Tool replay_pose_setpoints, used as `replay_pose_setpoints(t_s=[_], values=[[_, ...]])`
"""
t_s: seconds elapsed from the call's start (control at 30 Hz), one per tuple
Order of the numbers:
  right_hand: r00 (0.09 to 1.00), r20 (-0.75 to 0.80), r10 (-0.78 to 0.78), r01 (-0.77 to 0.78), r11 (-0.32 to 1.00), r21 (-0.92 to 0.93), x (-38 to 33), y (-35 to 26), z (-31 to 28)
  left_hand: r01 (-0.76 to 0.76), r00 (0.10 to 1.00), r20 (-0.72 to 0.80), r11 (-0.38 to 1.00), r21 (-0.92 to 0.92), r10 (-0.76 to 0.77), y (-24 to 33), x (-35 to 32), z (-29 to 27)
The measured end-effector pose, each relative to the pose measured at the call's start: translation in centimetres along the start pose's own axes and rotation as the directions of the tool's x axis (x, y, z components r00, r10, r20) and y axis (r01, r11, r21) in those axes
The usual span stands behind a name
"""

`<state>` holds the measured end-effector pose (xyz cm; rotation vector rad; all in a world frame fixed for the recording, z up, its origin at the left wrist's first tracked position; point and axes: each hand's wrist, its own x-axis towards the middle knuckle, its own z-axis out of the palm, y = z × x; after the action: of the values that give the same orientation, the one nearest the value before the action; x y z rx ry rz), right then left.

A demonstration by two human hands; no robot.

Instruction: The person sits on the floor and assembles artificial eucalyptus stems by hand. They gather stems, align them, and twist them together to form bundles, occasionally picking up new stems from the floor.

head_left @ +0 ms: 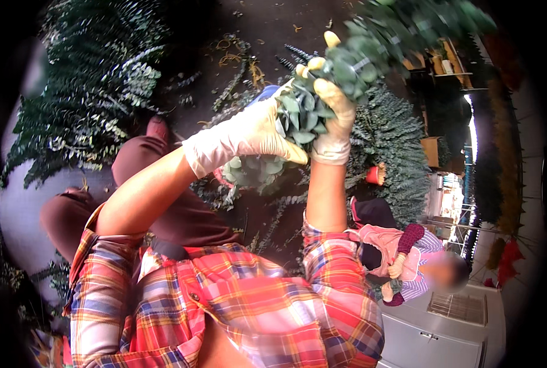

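A long, thick eucalyptus garland (371, 61) with round grey-green leaves stretches from between my hands toward the upper right, its far part blurred. My left hand (249, 132), in a pale glove, cups the near leafy end, thumb below it and fingers partly hidden behind the leaves. Around the same garland, slightly farther along, curls my right hand (338, 119), gloved too, with yellowish fingertips showing above the leaves. Below my left hand sits a clump of paler round leaves (255, 172).
Large heaps of cut eucalyptus (95, 86) lie at the left, and more branches (390, 141) at the right. Loose sprigs and stems litter the dark floor (267, 24). A small red pot (376, 174) stands right of my forearm. Another person (402, 257) sits at the lower right.
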<state>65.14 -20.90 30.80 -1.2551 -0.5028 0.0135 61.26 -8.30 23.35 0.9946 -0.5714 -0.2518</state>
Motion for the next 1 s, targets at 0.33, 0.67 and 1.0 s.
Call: replay_pose_setpoints(t_s=[0.33, 0.67, 1.0], values=[[0.983, 0.15, 0.106, -0.083, 0.985, -0.15, 1.2, 1.7, 4.7, 0.067, 0.923, -0.384, 0.994, 0.088, -0.028, 1.9, -3.8, -0.1], [0.998, -0.056, 0.002, -0.034, 0.819, -0.572, -7.5, 6.8, 1.8, 0.162, 0.906, -0.411, 0.819, 0.551, 0.097, -6.8, -4.7, 0.2], [0.91, -0.335, 0.243, -0.393, 0.759, -0.519, -17.2, 5.9, -8.7, 0.566, 0.823, -0.006, 0.817, 0.112, -0.569, -14.7, -6.8, 5.3]])
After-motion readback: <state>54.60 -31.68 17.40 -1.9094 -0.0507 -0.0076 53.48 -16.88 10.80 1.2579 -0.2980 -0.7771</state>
